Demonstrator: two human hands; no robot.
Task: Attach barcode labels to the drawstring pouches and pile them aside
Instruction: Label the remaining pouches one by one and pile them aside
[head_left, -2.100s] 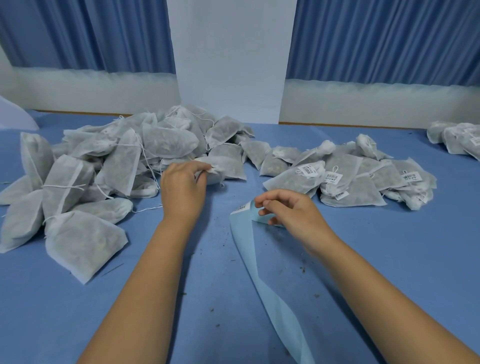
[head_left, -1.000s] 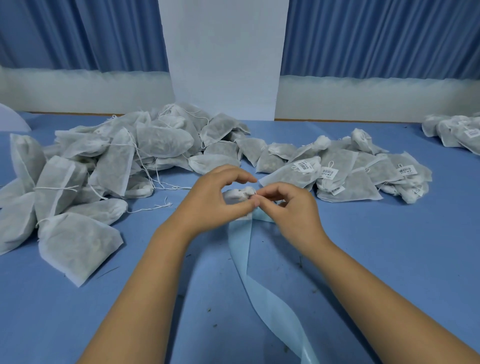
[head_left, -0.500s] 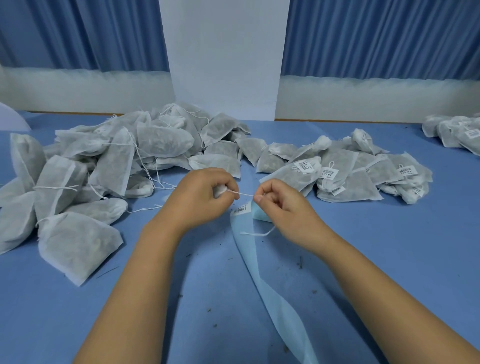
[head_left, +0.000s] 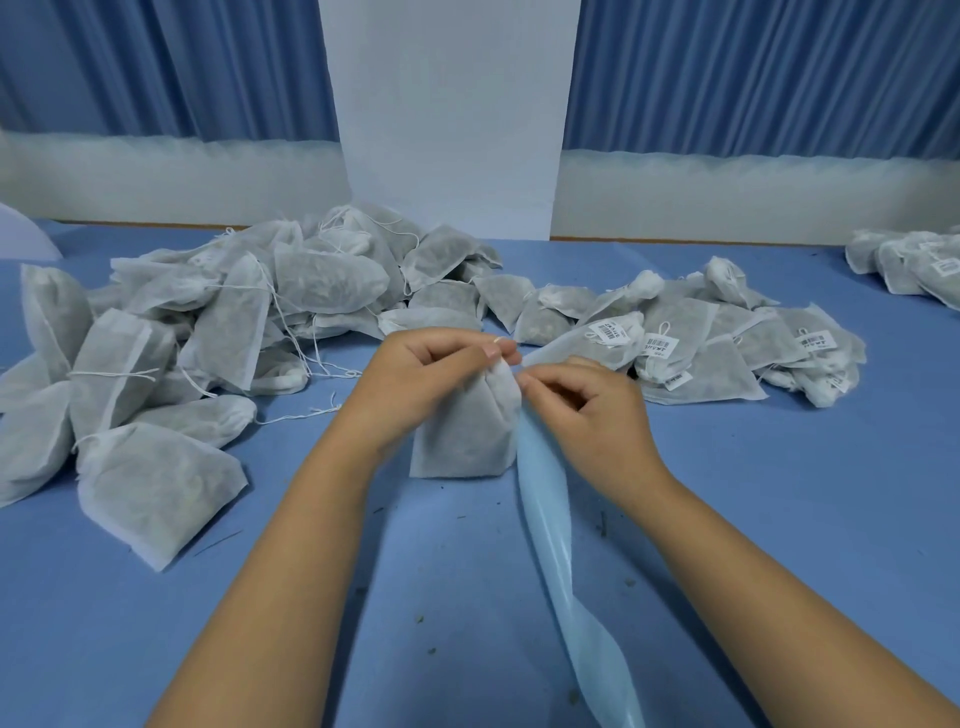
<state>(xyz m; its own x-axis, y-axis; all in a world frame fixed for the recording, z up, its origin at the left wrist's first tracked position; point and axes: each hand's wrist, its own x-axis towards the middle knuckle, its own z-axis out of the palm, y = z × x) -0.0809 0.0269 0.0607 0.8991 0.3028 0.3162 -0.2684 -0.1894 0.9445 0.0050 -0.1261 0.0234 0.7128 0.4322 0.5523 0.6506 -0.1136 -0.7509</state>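
Your left hand (head_left: 431, 374) pinches the top of the pouch (head_left: 462, 441), your right hand (head_left: 592, 415) just beside, curled on the blue strip (head_left: 545, 499)

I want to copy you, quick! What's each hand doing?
Left hand: pinching the pouch top.
Right hand: fingers curled; holding what, cannot tell.

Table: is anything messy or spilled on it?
Yes. Small dark crumbs dot the blue table between the forearms, perhaps leaked from the pouches. The pale blue backing strip also lies twisted, not flat.
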